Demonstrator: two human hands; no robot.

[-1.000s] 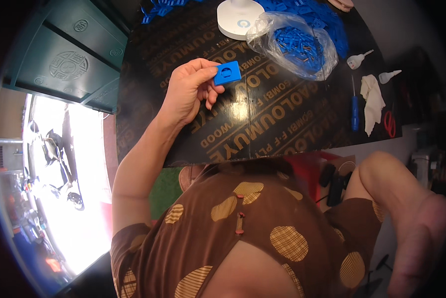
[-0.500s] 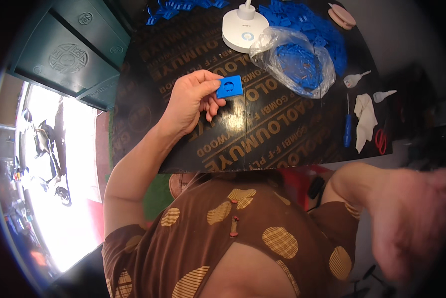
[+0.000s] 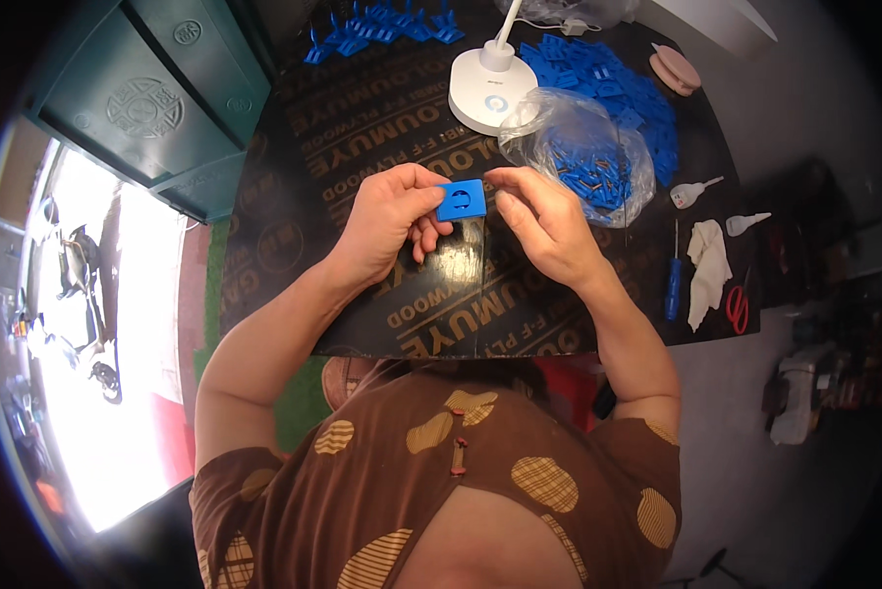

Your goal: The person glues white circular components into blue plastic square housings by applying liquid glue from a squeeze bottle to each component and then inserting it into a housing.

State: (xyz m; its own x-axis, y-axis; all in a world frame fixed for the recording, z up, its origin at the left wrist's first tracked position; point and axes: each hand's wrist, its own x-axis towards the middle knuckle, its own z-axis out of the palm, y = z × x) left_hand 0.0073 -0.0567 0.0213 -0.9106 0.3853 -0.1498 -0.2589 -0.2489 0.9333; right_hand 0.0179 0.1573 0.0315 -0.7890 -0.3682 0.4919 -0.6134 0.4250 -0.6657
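Between the thumb and fingers of my left hand point(image 3: 394, 218) is a small flat blue plastic plate point(image 3: 473, 199) with a round cut-out, held above the dark table. The lower fingers curl beneath the plate. My right hand point(image 3: 547, 218) hovers just right of it, fingers bent and thumb slightly apart from the index finger, with nothing visible in the grasp. Beyond the right hand lies a clear plastic bag point(image 3: 526, 137) of small blue parts. A heap of loose blue plastic pieces point(image 3: 598, 74) spreads behind the bag.
A white lamp base point(image 3: 490, 93) stands behind my hands. Several blue pieces with upright stems point(image 3: 377, 27) sit at the far left. On the right are a blue screwdriver point(image 3: 673, 285), a pale cloth point(image 3: 708, 270), red-handled scissors point(image 3: 737, 312), two small bottles point(image 3: 691, 193) and a pink round case point(image 3: 676, 71).
My right hand has swung in from beyond the table's right side to beside the blue plate. The left hand keeps its hold, and the view has shifted slightly.
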